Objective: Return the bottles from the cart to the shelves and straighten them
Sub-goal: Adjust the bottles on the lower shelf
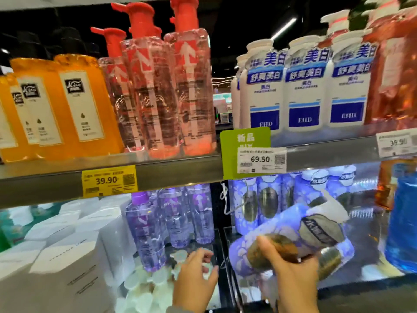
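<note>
Head view: right hand (295, 274) grips a lavender floral pump bottle (316, 231) round its lower body; bottle tilted, pump end up and to the right, at the front of the lower shelf (361, 288), right bay; cannot tell if it touches the shelf; matching bottles (268, 204) upright just behind; left hand (194, 281) wide, fingers loosely spread, holding nothing, near the clear purple bottles (180, 218) in the left bay; price tag (261, 160) on the upper shelf edge (180, 170).

Left hand (194, 282): grey sleeve cuff (175, 310) at wrist.
</note>
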`<action>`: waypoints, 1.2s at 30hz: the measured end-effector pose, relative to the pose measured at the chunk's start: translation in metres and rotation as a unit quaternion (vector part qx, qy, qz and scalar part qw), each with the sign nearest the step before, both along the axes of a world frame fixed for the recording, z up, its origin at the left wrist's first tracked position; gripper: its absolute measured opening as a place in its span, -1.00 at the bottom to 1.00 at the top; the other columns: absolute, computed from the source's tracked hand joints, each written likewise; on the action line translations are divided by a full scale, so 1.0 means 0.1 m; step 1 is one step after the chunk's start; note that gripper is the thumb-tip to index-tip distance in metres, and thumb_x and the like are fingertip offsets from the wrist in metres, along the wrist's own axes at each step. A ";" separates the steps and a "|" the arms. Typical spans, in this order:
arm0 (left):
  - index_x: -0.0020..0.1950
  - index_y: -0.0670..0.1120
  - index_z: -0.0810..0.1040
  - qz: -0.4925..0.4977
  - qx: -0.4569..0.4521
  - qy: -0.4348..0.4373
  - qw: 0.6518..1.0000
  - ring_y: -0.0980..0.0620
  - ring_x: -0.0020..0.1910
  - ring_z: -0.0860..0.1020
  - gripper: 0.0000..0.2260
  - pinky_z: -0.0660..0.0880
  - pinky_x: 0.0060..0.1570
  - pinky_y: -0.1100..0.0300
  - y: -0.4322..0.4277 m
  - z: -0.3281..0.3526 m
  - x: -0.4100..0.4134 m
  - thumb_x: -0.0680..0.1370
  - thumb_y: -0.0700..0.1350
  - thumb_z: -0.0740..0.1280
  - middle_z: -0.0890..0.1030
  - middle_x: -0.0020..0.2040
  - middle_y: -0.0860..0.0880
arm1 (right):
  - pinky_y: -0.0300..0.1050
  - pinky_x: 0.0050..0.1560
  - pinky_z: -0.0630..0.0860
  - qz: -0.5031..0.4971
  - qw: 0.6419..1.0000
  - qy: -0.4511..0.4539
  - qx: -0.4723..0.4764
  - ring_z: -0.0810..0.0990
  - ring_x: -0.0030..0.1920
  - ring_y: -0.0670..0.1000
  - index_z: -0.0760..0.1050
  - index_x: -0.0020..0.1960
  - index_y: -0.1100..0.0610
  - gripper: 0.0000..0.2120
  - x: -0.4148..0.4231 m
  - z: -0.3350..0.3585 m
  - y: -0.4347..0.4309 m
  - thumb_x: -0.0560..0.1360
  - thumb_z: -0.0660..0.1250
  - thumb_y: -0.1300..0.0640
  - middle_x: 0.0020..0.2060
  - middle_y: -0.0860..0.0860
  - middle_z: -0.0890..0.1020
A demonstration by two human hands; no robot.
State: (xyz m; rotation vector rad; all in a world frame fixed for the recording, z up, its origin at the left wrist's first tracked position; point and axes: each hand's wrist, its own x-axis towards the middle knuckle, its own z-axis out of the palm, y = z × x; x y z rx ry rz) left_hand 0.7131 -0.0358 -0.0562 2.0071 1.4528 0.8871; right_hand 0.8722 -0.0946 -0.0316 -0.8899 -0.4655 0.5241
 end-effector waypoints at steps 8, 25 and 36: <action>-0.12 0.25 0.37 -0.001 0.020 0.006 1.000 0.25 -0.19 0.56 -0.76 0.40 -0.21 0.47 0.12 0.01 0.43 0.48 -0.06 0.38 0.52 -0.07 0.12 | 0.34 -0.02 0.56 0.007 0.997 -0.067 -0.029 0.67 -0.19 0.23 0.44 0.08 0.28 -0.36 0.64 0.25 0.25 0.10 0.66 0.20 -0.21 0.22 0.67; 0.07 0.18 0.41 0.000 0.071 0.074 0.995 0.35 -0.13 0.49 -0.86 0.45 -0.11 0.41 0.20 -0.04 0.47 0.55 0.00 0.28 0.49 0.00 0.27 | -0.44 -0.23 0.47 0.111 0.923 -0.329 -0.165 0.60 -0.22 -0.18 0.38 0.07 0.13 -0.46 1.12 0.12 0.66 0.22 0.60 0.30 -0.17 -0.04 0.63; 0.04 0.22 0.42 0.002 0.070 0.080 0.994 0.34 -0.16 0.51 -0.86 0.48 -0.13 0.35 0.21 -0.09 0.46 0.53 0.00 0.29 0.50 -0.06 0.27 | -0.51 0.17 0.17 -0.034 0.863 -0.466 -0.192 0.37 0.23 -0.07 0.32 0.41 0.20 -0.15 1.03 0.08 0.52 0.22 0.62 0.09 0.22 0.09 0.43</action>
